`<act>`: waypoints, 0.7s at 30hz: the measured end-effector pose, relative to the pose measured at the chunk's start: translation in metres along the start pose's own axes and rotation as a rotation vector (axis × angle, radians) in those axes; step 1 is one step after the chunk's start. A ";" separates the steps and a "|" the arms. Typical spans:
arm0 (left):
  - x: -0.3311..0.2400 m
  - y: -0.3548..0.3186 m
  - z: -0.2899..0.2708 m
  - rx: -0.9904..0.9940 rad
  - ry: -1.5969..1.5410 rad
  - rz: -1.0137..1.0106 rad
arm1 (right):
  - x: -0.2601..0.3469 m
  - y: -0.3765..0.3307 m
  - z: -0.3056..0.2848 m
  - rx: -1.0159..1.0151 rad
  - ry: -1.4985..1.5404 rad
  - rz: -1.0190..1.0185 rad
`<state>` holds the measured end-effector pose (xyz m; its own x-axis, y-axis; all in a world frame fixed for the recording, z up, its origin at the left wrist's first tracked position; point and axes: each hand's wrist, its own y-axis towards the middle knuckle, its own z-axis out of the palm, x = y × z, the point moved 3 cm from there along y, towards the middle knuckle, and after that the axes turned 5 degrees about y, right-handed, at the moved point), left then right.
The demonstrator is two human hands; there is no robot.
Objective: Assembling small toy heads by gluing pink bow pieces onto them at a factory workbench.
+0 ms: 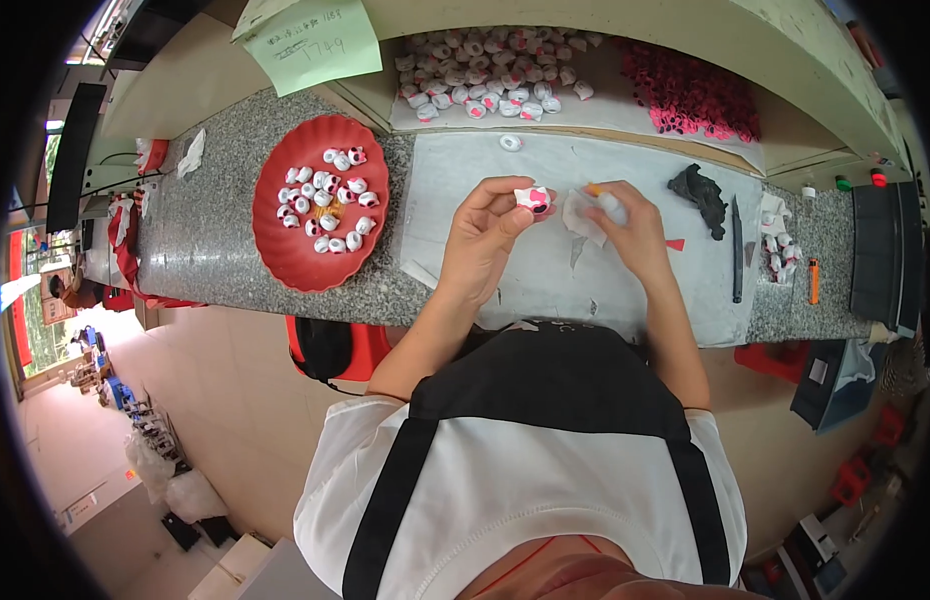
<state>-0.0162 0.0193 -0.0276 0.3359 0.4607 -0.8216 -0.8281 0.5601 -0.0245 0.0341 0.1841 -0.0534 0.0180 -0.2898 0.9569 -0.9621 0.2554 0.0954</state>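
My left hand (488, 232) pinches a small white piece with pink-red spots (533, 199) between thumb and fingertips, above the grey work mat (465, 190). My right hand (625, 225) holds a small white bottle with an orange tip (607, 201) together with a scrap of white tissue (582, 218), its tip close to the piece. A red plate (285, 255) to the left holds several similar white and red pieces. One loose white piece (510, 142) lies on the mat beyond my hands.
A pile of several white and red pieces (490, 75) and a heap of pink rings (695, 95) lie at the back. A black lump (697, 190), a dark blade tool (737, 250), an orange lighter (813, 281) and a green paper note (315, 42) are around.
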 end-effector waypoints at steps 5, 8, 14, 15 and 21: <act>-0.010 -0.005 0.003 0.011 -0.097 0.018 | -0.004 -0.003 0.012 0.026 -0.519 0.017; -0.012 -0.008 0.004 0.007 -0.102 0.003 | -0.001 -0.001 0.004 -0.107 -0.205 -0.038; -0.008 -0.009 0.013 0.025 -0.038 0.024 | 0.082 -0.011 0.011 -0.104 0.295 -0.221; -0.006 -0.009 0.015 0.028 -0.039 0.024 | 0.082 -0.011 0.014 -0.106 0.293 -0.222; -0.003 -0.016 0.021 -0.044 -0.059 0.116 | 0.086 -0.022 0.021 -0.239 0.195 -0.389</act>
<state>0.0055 0.0231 -0.0124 0.2612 0.5615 -0.7852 -0.8814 0.4703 0.0431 0.0513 0.1338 0.0208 0.4358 -0.2337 0.8692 -0.7853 0.3732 0.4940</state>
